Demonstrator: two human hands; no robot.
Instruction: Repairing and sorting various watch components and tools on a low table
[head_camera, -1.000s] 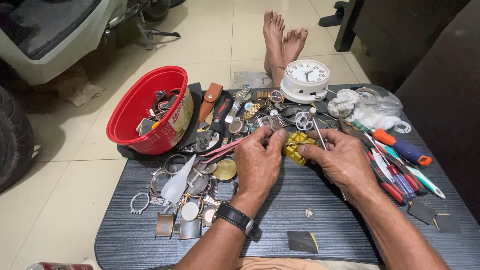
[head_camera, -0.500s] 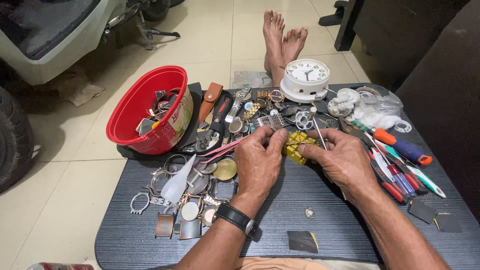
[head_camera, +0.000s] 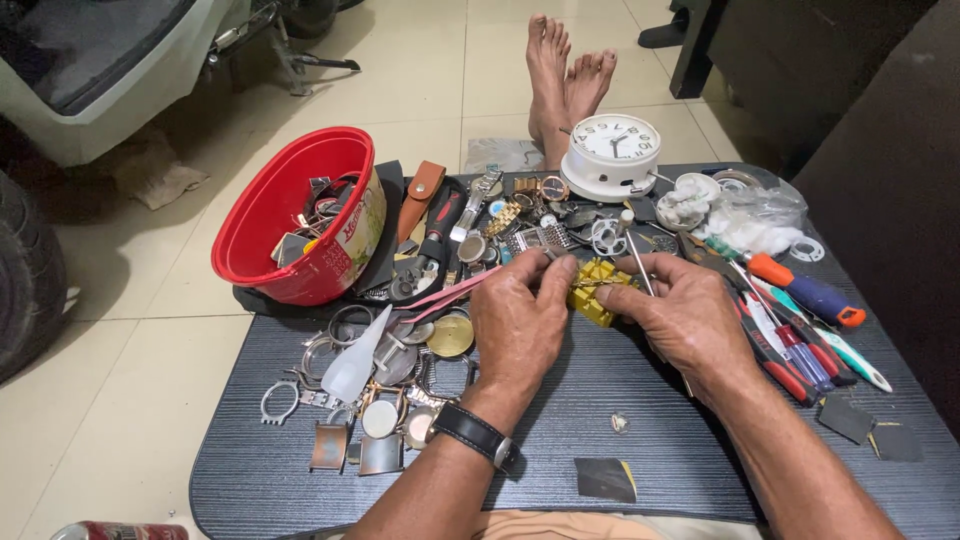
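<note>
Nothing much has shifted since the earlier frames: both hands stay at the same spot, mid-board. Left hand (head_camera: 520, 320) w/ fingers curled together, tips pinching at the yellow watch tool (head_camera: 592, 290); black wristwatch (head_camera: 472, 434) on that wrist. Right hand (head_camera: 685, 315) closed on the tool's other side, thumb & forefinger clamped on it and on a thin metal tool (head_camera: 638, 262) sticking up. Yellow tool sits on the dark lap board (head_camera: 700, 440), between the two hands. Red bucket (head_camera: 290, 215) of parts far left, white clock (head_camera: 612, 155) behind, screwdrivers (head_camera: 800, 330) just right of the right hand, watch cases (head_camera: 390, 390) left of the left hand.
</note>
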